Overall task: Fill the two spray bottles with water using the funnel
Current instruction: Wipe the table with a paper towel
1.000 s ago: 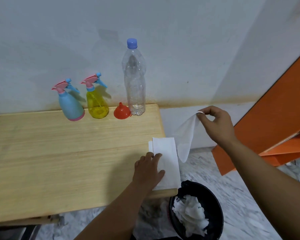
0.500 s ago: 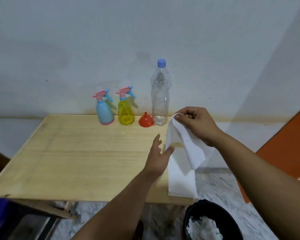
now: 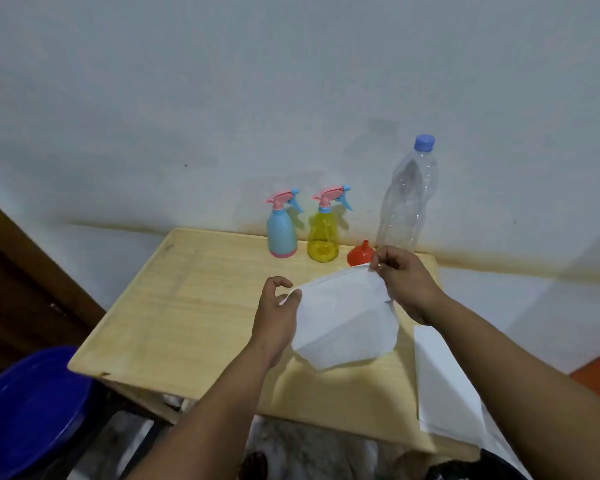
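Note:
At the back of the wooden table (image 3: 187,306), against the wall, stand a blue spray bottle (image 3: 282,233) and a yellow spray bottle (image 3: 323,237), both with pink trigger heads. An orange funnel (image 3: 359,255) lies mouth down to their right, beside a tall clear plastic bottle (image 3: 407,202) with a blue cap. I hold a white tissue (image 3: 343,320) spread above the table: my left hand (image 3: 276,317) pinches its left corner, my right hand (image 3: 404,282) pinches its top right corner.
A stack of folded white tissues (image 3: 444,386) lies at the table's right front edge. A blue plastic basin (image 3: 28,410) sits on the floor at the lower left. A black bin's rim (image 3: 499,465) shows at the bottom right. A dark wooden door frame (image 3: 21,289) stands to the left.
My left hand left the tissue stack and took the left corner of the loose tissue; both hands now stretch it out over the table. The view swung left and down.

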